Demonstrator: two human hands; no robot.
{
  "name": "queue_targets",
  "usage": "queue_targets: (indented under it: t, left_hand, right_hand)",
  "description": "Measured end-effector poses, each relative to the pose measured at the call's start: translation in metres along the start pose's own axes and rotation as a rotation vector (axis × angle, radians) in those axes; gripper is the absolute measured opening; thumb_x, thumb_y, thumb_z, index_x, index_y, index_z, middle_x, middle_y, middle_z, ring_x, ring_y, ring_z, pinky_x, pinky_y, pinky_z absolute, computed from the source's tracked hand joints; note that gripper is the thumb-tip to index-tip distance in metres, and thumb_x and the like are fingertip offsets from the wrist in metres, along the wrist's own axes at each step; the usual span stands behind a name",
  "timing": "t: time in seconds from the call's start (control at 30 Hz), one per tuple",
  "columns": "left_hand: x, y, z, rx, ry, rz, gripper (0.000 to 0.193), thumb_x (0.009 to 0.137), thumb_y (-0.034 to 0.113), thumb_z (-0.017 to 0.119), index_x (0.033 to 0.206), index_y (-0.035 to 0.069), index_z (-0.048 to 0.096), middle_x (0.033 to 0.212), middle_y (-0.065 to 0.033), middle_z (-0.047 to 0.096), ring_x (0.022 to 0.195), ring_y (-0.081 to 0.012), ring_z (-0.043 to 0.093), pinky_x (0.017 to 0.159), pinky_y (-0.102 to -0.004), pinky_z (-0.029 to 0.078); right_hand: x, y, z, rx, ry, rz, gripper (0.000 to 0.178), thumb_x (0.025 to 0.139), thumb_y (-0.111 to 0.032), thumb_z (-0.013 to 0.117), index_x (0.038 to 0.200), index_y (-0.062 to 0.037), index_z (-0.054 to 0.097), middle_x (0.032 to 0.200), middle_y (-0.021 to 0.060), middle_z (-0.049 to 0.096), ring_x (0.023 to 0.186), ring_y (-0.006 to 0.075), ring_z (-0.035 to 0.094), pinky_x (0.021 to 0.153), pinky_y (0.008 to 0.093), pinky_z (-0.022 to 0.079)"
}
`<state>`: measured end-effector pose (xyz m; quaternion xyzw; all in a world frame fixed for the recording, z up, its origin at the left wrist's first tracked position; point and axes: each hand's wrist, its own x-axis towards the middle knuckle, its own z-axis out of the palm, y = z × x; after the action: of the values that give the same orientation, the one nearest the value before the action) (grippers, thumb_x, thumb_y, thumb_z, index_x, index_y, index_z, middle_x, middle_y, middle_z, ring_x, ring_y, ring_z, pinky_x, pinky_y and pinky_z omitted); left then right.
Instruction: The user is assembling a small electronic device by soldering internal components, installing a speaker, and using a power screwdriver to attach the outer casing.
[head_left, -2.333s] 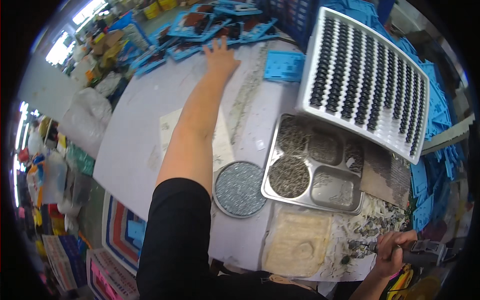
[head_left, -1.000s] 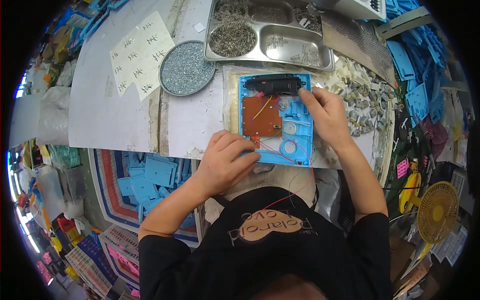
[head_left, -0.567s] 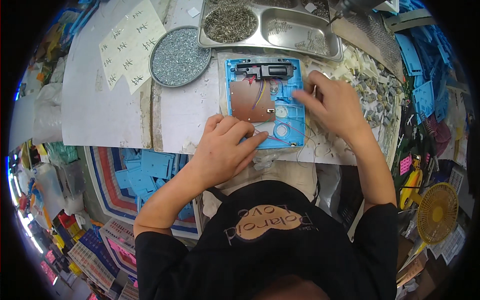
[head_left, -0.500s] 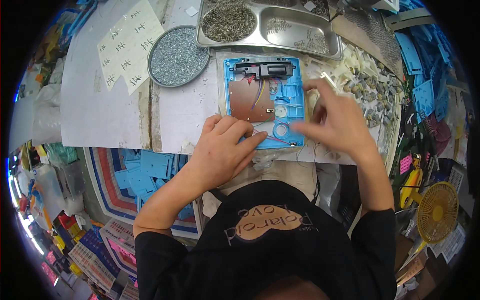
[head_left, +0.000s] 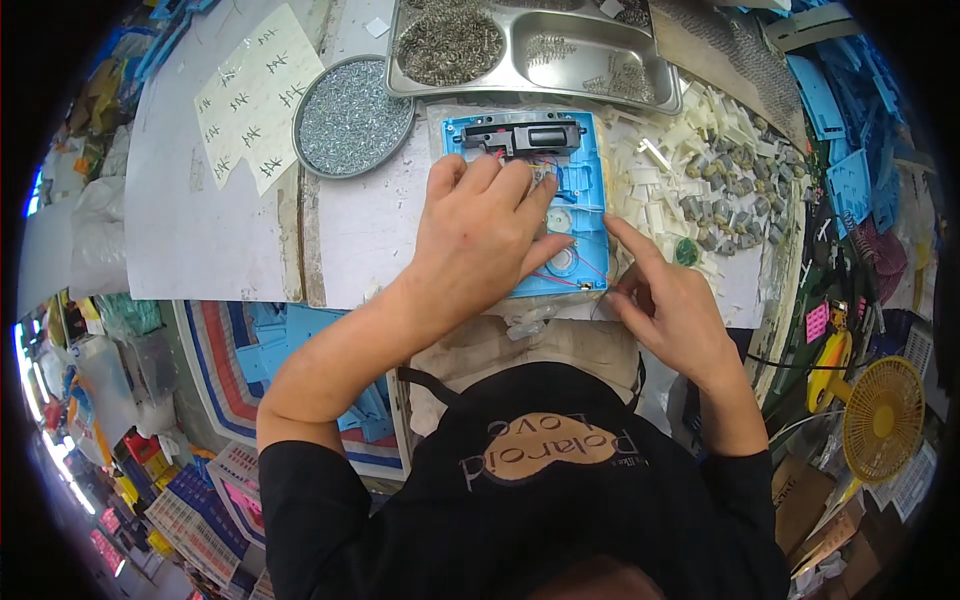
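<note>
A blue plastic casing [head_left: 592, 178] lies flat on the worktable before me, with a black battery-box-like part [head_left: 535, 138] along its far side. My left hand [head_left: 480, 225] rests over the casing's left half, fingers bent down and the thumb spread toward a round ring in the near part. It hides most of the brown board inside. Red and blue wires show near the thumb. At the casing's right edge is my right hand [head_left: 675, 315], index finger stretched along the side and thumb apart near the front corner. A small green disc [head_left: 686, 251] lies just beyond it.
Behind the casing stands a metal tray [head_left: 512, 62] of springs; a round dish [head_left: 340, 176] of small screws is left of it. White plastic pieces [head_left: 650, 190] and grey parts are heaped at right. A yellow fan [head_left: 882, 418] stands lower right, a striped bag [head_left: 215, 370] lower left.
My left hand has moved away from me over the brown board. My right hand has come down to the casing's near right side, and the green disc now shows.
</note>
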<state>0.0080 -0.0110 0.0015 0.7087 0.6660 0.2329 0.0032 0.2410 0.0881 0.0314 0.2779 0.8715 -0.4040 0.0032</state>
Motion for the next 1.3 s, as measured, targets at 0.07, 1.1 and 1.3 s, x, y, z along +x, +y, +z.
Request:
queue_targets:
  t: [0.07, 1.1, 1.3]
  left_hand:
    - [0.001, -0.005, 0.001, -0.010, -0.014, 0.017, 0.043, 0.083, 0.037, 0.078, 0.116, 0.009, 0.075, 0.098, -0.0031, 0.061, 0.094, -0.0228, 0.056, 0.090, -0.0438, 0.036]
    - [-0.035, 0.028, 0.008, -0.275, -0.035, 0.159, 0.027, 0.077, 0.015, 0.076, 0.103, 0.010, 0.072, 0.091, -0.0037, 0.062, 0.086, -0.0224, 0.061, 0.086, -0.0418, 0.042]
    - [-0.083, 0.020, -0.008, -0.345, 0.064, 0.255, 0.024, 0.075, 0.014, 0.079, 0.097, 0.010, 0.071, 0.098, -0.0044, 0.068, 0.076, -0.0231, 0.063, 0.070, -0.0378, 0.046]
  right_hand:
    - [-0.003, -0.001, 0.002, 0.004, -0.002, -0.012, 0.075, 0.087, -0.007, 0.071, 0.155, -0.0112, 0.039, 0.073, 0.0109, 0.069, 0.065, 0.0328, 0.068, 0.060, 0.0429, 0.052]
    - [-0.018, -0.035, -0.001, 0.252, -0.045, -0.254, 0.027, 0.079, -0.019, 0.085, 0.098, -0.0071, 0.072, 0.075, 0.0051, 0.067, 0.058, 0.0214, 0.061, 0.056, 0.0318, 0.049]
    - [0.028, -0.014, 0.031, -0.308, 0.184, -0.548, 0.039, 0.077, -0.032, 0.080, 0.106, -0.0076, 0.073, 0.101, 0.0048, 0.064, 0.099, 0.0282, 0.057, 0.088, 0.0422, 0.044]
